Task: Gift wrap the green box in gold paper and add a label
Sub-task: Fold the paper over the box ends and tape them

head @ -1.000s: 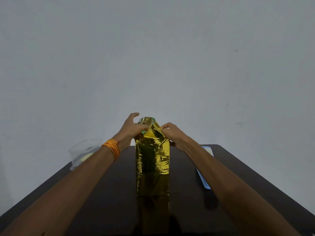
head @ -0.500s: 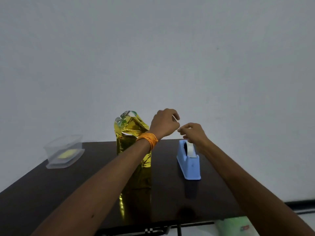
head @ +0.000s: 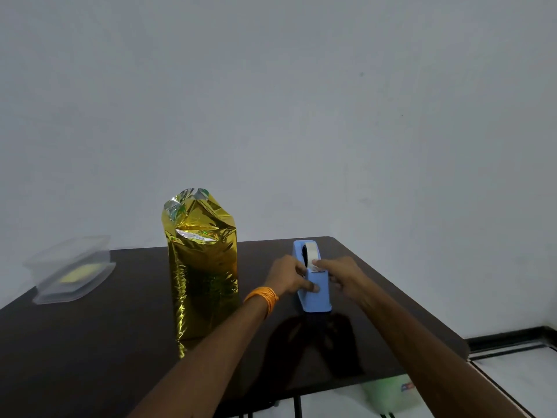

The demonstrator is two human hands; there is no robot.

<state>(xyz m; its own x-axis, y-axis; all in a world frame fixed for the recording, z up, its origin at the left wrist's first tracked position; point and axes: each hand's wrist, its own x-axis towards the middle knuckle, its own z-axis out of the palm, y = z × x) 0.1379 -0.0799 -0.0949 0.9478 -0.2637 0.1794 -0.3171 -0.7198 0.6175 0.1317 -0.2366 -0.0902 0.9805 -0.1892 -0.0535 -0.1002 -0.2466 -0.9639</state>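
The box wrapped in gold paper (head: 202,267) stands upright on the dark table (head: 90,342), its top flaps loosely folded and partly sprung open. To its right sits a blue tape dispenser (head: 313,292) with a white tape roll. My left hand (head: 291,277), with an orange band at the wrist, grips the dispenser's left side. At the dispenser's cutter my right hand (head: 339,276) pinches the tape end. Neither hand touches the wrapped box.
A clear lidded plastic container (head: 70,268) with something yellow inside sits at the table's far left. The table's right edge runs close beside my right arm. A pale green bag (head: 388,390) lies on the floor below the table's front right corner.
Both hands left the top of the wrapped box and moved right and down to the tape dispenser. The left hand now grips its side, the right pinches the tape end. The view shifted right.
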